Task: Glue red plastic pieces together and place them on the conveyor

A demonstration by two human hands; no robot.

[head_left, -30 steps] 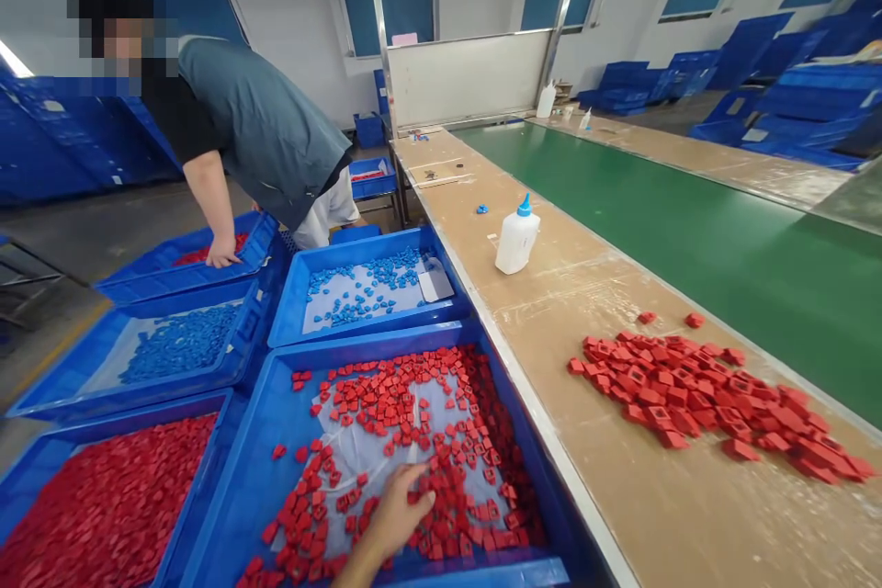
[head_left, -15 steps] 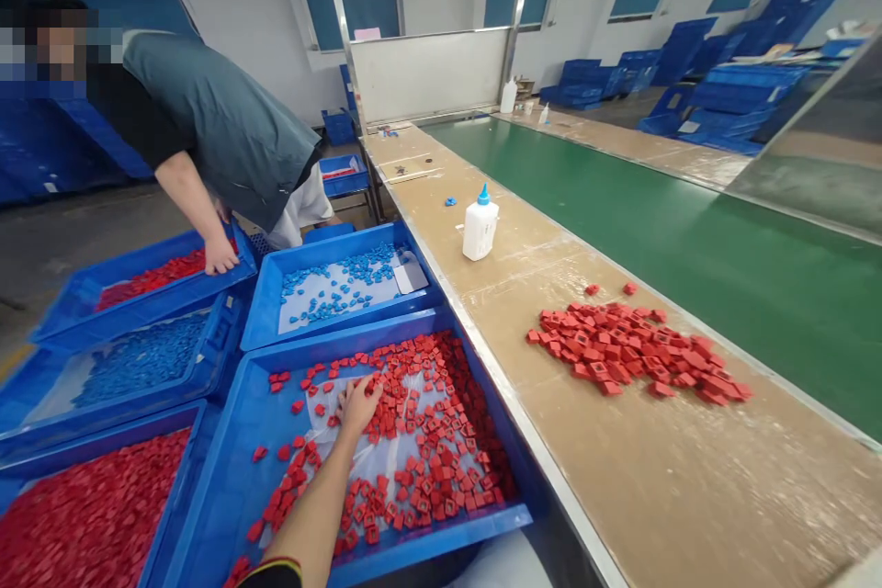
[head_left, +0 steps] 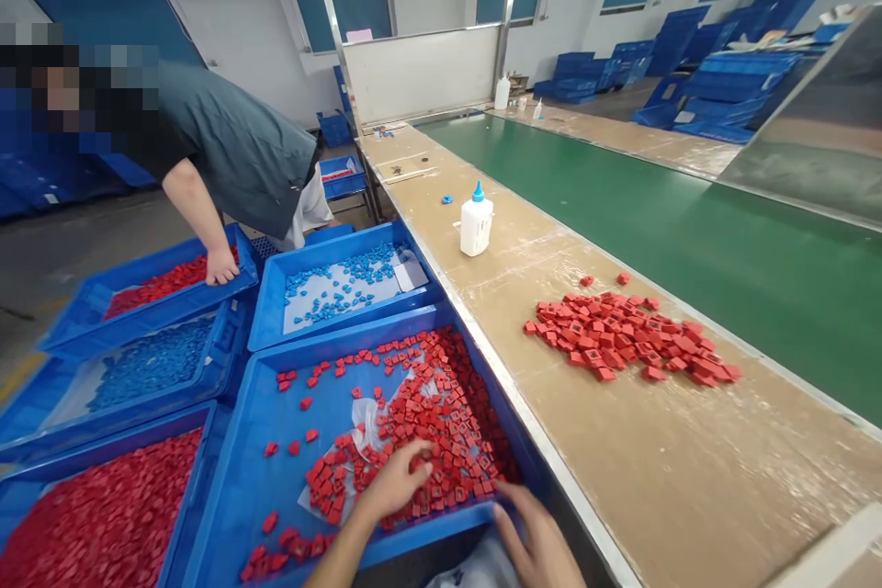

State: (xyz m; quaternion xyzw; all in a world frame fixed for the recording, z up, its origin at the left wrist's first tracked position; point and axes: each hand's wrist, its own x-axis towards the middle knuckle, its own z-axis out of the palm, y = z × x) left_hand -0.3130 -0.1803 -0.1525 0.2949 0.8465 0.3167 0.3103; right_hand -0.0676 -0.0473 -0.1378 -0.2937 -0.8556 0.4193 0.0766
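Note:
My left hand (head_left: 400, 480) is low over the near part of a blue tray (head_left: 241, 441), fingers curved and thumb apart, among small red block-like pieces (head_left: 441, 413) with square hollows. Whether a piece touches its fingertips is hard to make out. A crumpled clear plastic sheet (head_left: 367, 423) lies partly under the pieces. At the tray's near right corner, my right hand (head_left: 534, 533) has its fingers spread over the rim and holds nothing visible. Most red pieces are heaped along the tray's right side, with a few scattered at left.
Right of the tray runs a brown-topped bench (head_left: 606, 459) with a red heap (head_left: 627, 335) and a white bottle (head_left: 476, 225), beside a green belt (head_left: 620, 175). Other blue trays (head_left: 258, 312) hold blue or red pieces. A co-worker (head_left: 241, 147) leans over a tray at left.
My left hand has come nearer and to the right. My right hand has entered at the bottom. The plastic sheet and pieces at the tray's left have shifted rightward.

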